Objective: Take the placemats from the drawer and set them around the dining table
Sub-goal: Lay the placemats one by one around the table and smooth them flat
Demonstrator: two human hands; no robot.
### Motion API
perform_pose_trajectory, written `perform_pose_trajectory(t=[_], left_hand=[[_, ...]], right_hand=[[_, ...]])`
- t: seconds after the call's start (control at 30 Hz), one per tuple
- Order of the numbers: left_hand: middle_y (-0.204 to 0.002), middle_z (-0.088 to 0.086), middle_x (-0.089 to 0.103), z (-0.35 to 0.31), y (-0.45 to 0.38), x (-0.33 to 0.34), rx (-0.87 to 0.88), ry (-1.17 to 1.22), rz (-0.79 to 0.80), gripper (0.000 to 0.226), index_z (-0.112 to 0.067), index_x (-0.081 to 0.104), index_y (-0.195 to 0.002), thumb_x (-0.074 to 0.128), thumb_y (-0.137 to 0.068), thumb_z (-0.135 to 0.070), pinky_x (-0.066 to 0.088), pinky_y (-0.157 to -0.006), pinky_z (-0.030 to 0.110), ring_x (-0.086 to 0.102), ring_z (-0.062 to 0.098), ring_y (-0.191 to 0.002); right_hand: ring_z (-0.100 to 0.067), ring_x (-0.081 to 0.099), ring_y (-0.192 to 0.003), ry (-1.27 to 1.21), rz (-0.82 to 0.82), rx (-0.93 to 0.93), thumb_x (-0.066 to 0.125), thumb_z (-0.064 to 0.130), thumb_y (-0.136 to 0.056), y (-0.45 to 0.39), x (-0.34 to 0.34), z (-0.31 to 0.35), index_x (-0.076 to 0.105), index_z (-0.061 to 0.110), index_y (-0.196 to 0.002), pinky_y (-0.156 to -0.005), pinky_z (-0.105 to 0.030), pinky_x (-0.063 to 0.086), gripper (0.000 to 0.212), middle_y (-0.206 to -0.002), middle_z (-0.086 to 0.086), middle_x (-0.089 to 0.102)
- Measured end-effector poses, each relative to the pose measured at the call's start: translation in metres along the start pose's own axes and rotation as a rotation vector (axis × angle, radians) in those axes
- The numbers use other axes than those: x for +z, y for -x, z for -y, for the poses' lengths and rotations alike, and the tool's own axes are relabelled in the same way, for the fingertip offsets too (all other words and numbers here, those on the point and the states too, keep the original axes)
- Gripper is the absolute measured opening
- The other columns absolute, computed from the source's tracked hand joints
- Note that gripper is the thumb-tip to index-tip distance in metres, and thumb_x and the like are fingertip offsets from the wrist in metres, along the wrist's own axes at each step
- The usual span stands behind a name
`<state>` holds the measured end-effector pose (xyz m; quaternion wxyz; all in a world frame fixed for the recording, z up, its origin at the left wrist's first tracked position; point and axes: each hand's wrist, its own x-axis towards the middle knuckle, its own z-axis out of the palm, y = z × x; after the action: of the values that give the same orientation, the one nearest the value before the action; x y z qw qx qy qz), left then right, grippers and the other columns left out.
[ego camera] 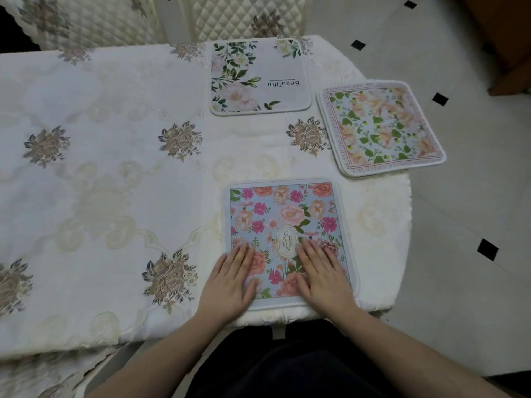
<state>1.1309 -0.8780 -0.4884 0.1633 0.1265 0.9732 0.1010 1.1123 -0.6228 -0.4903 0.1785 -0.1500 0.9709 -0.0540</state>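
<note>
Left hand (pixel 230 282), right hand (pixel 321 277), hands flat, pressing blue placemat (pixel 287 216)

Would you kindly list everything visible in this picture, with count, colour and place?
Garden placemat: one, blue with pink flowers, near table edge, under both hands.
Beautiful placemat: one, white with green leaves, far edge.
Bordered placemat: one, peach and green floral, right end, one corner overhanging.
Tablecloth: one, cream with brown embroidered flowers, covering the table.
Quilted chair back: one, cream, beyond the table.
Floor: pale tiles with black diamonds, right.
Left hand: flat on Garden placemat.
Right hand: flat on it too.
</note>
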Motion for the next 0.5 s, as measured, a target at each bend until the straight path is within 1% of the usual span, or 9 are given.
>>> perform_pose_trajectory(t=[0.1,0.17,0.23,0.27,0.33,0.4,0.43,0.47,0.5], left_hand=[[-0.165,0.003,0.010,0.015,0.008,-0.004,0.011,-0.027,0.036,0.068,-0.015,0.014,-0.157,0.031,-0.099,-0.048,0.014,-0.119,0.040,0.010,0.015,-0.151],[-0.164,0.002,0.015,0.025,0.012,-0.007,0.022,-0.041,0.074,0.067,-0.014,0.019,-0.156,0.026,-0.100,-0.051,0.018,-0.118,0.040,0.016,0.015,-0.150],[-0.162,0.002,0.020,0.033,0.014,-0.011,0.061,-0.052,0.096,0.069,-0.014,0.024,-0.155,0.030,-0.099,-0.054,0.020,-0.117,0.038,0.020,0.014,-0.149],[-0.161,0.002,0.024,0.035,0.014,-0.014,0.084,-0.047,0.087,0.069,-0.015,0.028,-0.153,0.034,-0.098,-0.055,0.022,-0.116,0.037,0.024,0.014,-0.147],[-0.154,0.002,0.037,0.038,0.009,-0.024,0.101,-0.046,0.090,0.067,-0.014,0.042,-0.147,0.038,-0.094,-0.055,0.034,-0.111,0.034,0.041,0.014,-0.139],[-0.149,0.002,0.040,0.038,0.002,-0.035,0.114,-0.069,0.102,0.065,-0.013,0.052,-0.140,0.034,-0.092,-0.053,0.047,-0.100,0.032,0.054,0.017,-0.129],[-0.150,0.001,0.035,0.036,-0.001,-0.041,0.131,-0.065,0.111,0.067,-0.012,0.051,-0.141,0.030,-0.092,-0.052,0.048,-0.099,0.034,0.055,0.020,-0.129],[-0.153,0.001,0.028,0.035,-0.005,-0.047,0.158,-0.074,0.116,0.070,-0.012,0.045,-0.145,0.026,-0.092,-0.053,0.044,-0.104,0.036,0.049,0.020,-0.134],[-0.158,0.002,0.021,0.032,-0.009,-0.053,0.172,-0.090,0.165,0.070,-0.012,0.034,-0.151,0.025,-0.094,-0.053,0.037,-0.111,0.035,0.039,0.020,-0.141]], right_hand=[[-0.011,0.000,-0.151,-0.012,0.011,0.139,0.025,0.051,-0.100,0.010,-0.009,-0.026,0.007,0.021,-0.157,-0.122,-0.034,0.001,0.067,-0.164,0.003,0.004],[-0.011,0.006,-0.150,-0.044,0.016,0.193,0.027,0.049,-0.099,0.017,-0.016,-0.036,0.014,0.019,-0.156,-0.122,-0.030,-0.001,0.067,-0.163,0.000,0.014],[-0.012,0.013,-0.149,-0.064,0.015,0.186,0.028,0.050,-0.097,0.019,-0.021,-0.039,0.021,0.016,-0.155,-0.121,-0.028,-0.002,0.068,-0.161,-0.002,0.020],[-0.013,0.013,-0.149,-0.054,0.012,0.179,0.026,0.051,-0.096,0.018,-0.023,-0.038,0.020,0.015,-0.155,-0.120,-0.027,-0.003,0.069,-0.162,-0.002,0.018],[-0.015,0.009,-0.151,-0.029,0.005,0.182,0.021,0.051,-0.095,0.015,-0.030,-0.033,0.014,0.015,-0.156,-0.119,-0.028,-0.002,0.071,-0.163,0.000,0.007],[-0.016,0.006,-0.151,-0.010,0.053,0.194,0.028,0.046,-0.098,0.011,-0.039,-0.028,0.009,0.014,-0.157,-0.120,-0.033,0.003,0.070,-0.165,-0.001,0.004],[-0.017,0.006,-0.151,-0.011,0.085,0.205,0.033,0.044,-0.099,0.009,-0.044,-0.025,0.008,0.014,-0.157,-0.121,-0.034,0.006,0.070,-0.165,-0.003,0.003],[-0.018,0.006,-0.151,-0.021,0.111,0.218,0.036,0.042,-0.099,0.008,-0.048,-0.022,0.007,0.013,-0.157,-0.121,-0.034,0.007,0.071,-0.165,-0.004,0.003],[-0.018,0.006,-0.151,-0.034,0.133,0.230,0.038,0.040,-0.098,0.007,-0.051,-0.019,0.006,0.012,-0.157,-0.121,-0.034,0.008,0.072,-0.165,-0.005,0.002]])
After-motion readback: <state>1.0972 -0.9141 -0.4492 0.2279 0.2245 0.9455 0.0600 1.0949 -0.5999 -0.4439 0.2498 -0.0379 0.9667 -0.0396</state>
